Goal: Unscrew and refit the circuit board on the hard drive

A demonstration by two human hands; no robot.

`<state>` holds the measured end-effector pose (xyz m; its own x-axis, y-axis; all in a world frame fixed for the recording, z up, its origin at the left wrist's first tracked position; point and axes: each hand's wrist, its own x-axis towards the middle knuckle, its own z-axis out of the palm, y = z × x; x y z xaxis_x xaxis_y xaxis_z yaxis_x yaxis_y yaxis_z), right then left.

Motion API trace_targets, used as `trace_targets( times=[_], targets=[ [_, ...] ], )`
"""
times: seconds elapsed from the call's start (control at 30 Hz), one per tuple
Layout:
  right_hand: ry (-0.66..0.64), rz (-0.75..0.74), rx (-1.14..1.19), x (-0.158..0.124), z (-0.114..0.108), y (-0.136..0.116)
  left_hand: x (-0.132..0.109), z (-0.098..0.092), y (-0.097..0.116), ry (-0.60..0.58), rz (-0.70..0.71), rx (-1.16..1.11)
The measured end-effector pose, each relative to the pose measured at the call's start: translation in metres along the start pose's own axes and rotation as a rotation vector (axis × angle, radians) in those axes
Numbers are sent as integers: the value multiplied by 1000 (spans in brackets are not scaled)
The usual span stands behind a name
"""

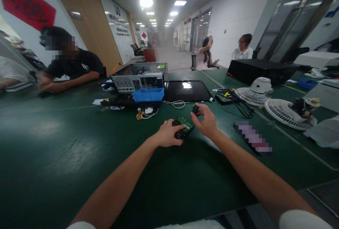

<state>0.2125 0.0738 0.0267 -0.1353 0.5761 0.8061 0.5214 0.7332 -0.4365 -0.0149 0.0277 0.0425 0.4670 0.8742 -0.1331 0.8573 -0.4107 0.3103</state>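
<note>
Green circuit board [185, 124] — long axis slanting right-away — left hand [167, 134] steadies.

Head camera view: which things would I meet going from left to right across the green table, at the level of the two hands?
Left hand on a small device with a green circuit board → right hand pinching a small dark part → flat blurred-out object → white round fan grille lying flat.

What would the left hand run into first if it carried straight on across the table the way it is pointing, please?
Most likely the blue tray. The left hand, holding a small green circuit board, points away and slightly right; past the board lie bare mat and a white cable, then the tray. Depth is hard to judge.
</note>
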Motion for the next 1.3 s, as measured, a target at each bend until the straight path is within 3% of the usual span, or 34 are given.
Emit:
trace_targets(
  times=[0.27, 0.5, 0.83, 1.03, 1.1, 1.17, 1.23, 1.3],
  targets=[
    [-47, -25, 21, -1, -1, 1, 0, 1, -1, 3, 3, -9],
    [3, 5, -44, 0, 1, 1, 1, 2, -2, -7, -6, -18],
    [-79, -9, -10, 1, -2, -3, 0, 0, 0, -21, -4, -19],
    [-5, -16, -20, 1, -5, -5, -2, -3, -3, -33, 0, -48],
    [49, -6, -25, 5, -6, -11, -2, -5, 1, 45, 3, -76],
    [64, 27, 7, 9, -6, -20, -2, -8, 9, 216, 39, -109],
    [-2, 76, 64, 11, -6, -31, -2, -10, 20, 392, 119, -143],
    [-62, 119, 117, 9, -7, -43, -1, -11, 31, 487, 153, -180]
  ],
)
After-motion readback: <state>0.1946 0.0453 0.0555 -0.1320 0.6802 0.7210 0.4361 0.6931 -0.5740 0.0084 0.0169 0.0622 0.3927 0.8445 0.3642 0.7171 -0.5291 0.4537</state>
